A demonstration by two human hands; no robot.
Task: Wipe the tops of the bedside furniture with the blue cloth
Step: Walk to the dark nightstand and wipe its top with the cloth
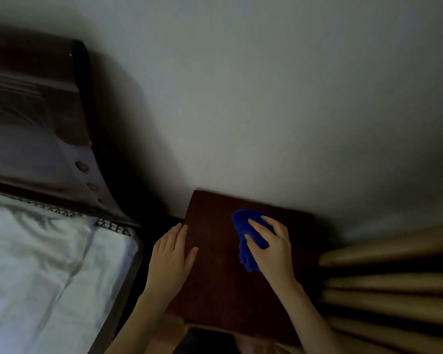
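Level: dim throughout, colours muted, fine detail soft.
Brightest: wall [266,98] at mid-right and sheet [36,251], both pale grey; source out of view.
Shadows: deep black beside headboard [82,103], running down to the gap by the nightstand [215,277]; upper corners darken.
Glare: one small glint on the headboard's top edge.
Colour: cloth [243,226] is the only saturated patch.
Blur: streaky smear at upper left.
Distortion: wide-angle bend; curtain [394,277] folds fan outward.
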